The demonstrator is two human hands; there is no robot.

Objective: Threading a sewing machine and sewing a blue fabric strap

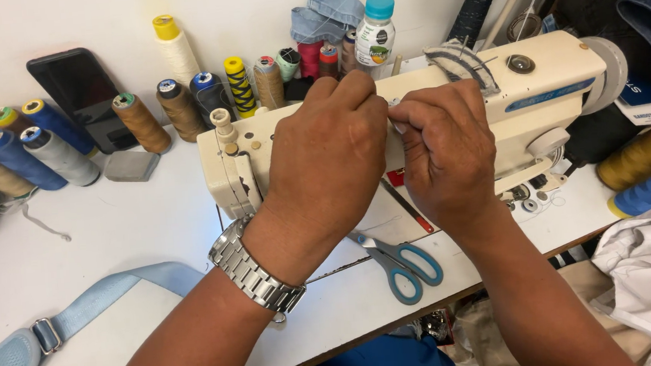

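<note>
Thread spools (pixel 64 155), scissors (pixel 403 262), phone (pixel 82 94) — bottle (pixel 375 33) behind.

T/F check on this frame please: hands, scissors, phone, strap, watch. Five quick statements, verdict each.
1. Both hands meet above the sewing machine, the left hand and right hand pinching something small between their fingertips. True.
2. The scissors have red handles. False: the handles are blue.
3. A dark phone leans against the wall behind the thread cones. True.
4. The light blue strap lies on top of the sewing machine. False: it lies on the white table, at lower left.
5. A metal wristwatch is on the right wrist. False: on the left.
</note>
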